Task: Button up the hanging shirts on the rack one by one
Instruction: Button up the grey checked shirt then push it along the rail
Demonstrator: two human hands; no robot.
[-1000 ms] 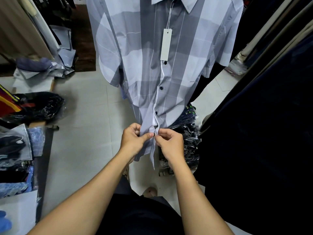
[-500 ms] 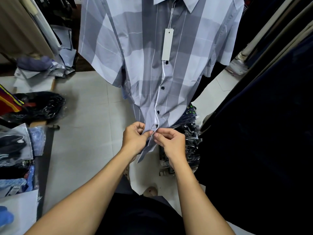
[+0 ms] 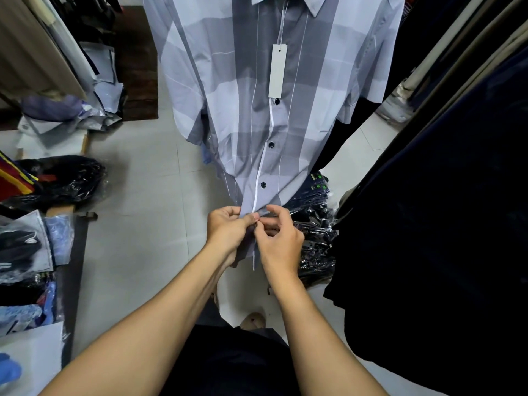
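Note:
A grey and pale-blue checked short-sleeved shirt [image 3: 228,90] hangs in front of me, with a white tag [image 3: 276,71] on its chest. Three dark buttons [image 3: 270,144] down the white-edged placket look fastened. My left hand [image 3: 225,231] pinches the left side of the placket near the hem. My right hand [image 3: 278,241] pinches the right side, thumb and fingers meeting the left hand's. The button between them is hidden by my fingers.
Dark garments [image 3: 445,224] hang close on the right. Stacks of bagged clothes [image 3: 314,224] lie on the floor behind the shirt. More bagged clothes [image 3: 57,181] pile on a low shelf at left. Pale floor tiles [image 3: 137,224] lie between.
The shirt's hem has been drawn closer together and the placket now lies straighter. My hands have closed in on each other, fingertips touching at the lowest button spot.

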